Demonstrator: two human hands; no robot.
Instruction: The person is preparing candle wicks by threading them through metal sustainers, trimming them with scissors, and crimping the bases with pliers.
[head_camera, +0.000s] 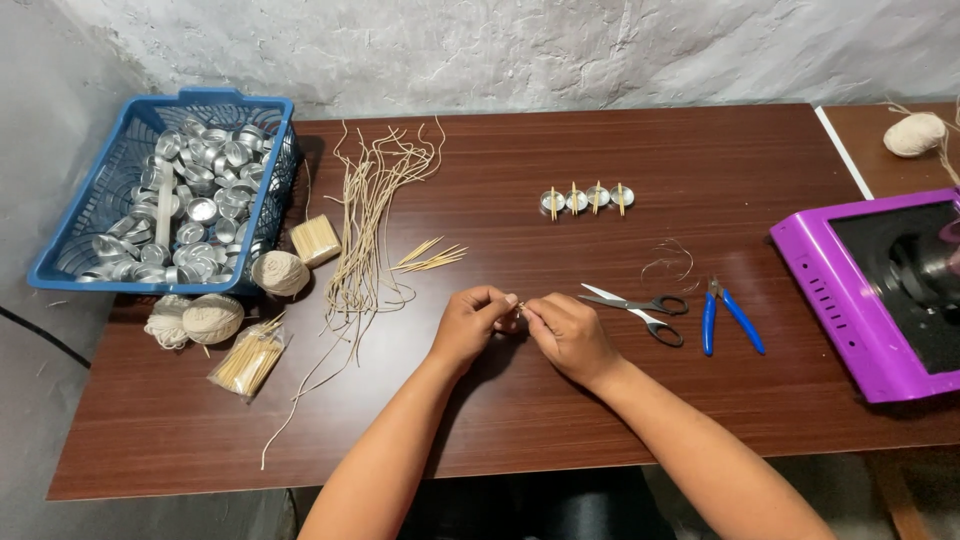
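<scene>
In the upper left of the frame a blue plastic basket (75, 235) with holes in its walls is sitting on the brown wooden table (560, 420), and it is holding a big heap of small round shiny metal cups (195, 205). Just below the basket, soft balls of pale string (212, 318) are lying beside a clear bag of thin wooden sticks (249, 361). A loose bunch of long, bendy, cream-coloured wicks (368, 225) is spreading out right of the basket. In the upper middle, four more little metal cups (586, 198) are standing in a row, each with a small stick lying across its top. In the middle of the frame, the left hand (470, 325) and the right hand (568, 335) are meeting just above the table. Both are pinching one tiny thing (518, 310) between their fingertips, so each grip is narrow and closed on it; it is too small to tell what it is. Right of the hands, scissors (640, 305) with dark handles and blue-handled pliers (725, 315) are lying flat. At the right edge, a purple box-shaped machine (835, 290) is resting.
</scene>
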